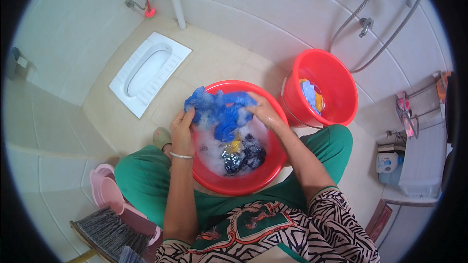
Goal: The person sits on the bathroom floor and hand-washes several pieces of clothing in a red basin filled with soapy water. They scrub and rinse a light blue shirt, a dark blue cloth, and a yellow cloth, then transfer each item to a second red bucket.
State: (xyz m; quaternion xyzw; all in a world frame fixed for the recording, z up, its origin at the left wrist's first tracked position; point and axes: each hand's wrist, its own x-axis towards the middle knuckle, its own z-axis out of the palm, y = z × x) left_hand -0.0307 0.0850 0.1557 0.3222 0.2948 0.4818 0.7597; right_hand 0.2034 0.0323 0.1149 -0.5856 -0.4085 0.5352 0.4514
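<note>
A wet blue cloth point(228, 111) with suds on it is stretched between my two hands, above a red plastic basin point(234, 187). My left hand point(184, 128), with a bangle at the wrist, pinches the cloth's left side. At its right side, my right hand point(264, 109) grips the fabric, its fingertips partly hidden by cloth and foam. Dark navy fabric point(252, 155) and a piece of yellow fabric point(234, 146) lie in the soapy water below. A red bucket point(303, 91) beside the basin holds light blue cloth point(309, 93) and yellow cloth.
A white squat toilet point(150, 73) is set in the tiled floor at the upper left. Pink basins point(109, 193) and a broom point(109, 226) are at the lower left. A tap point(366, 25) with a metal hose is on the right wall, above a detergent bottle point(387, 162).
</note>
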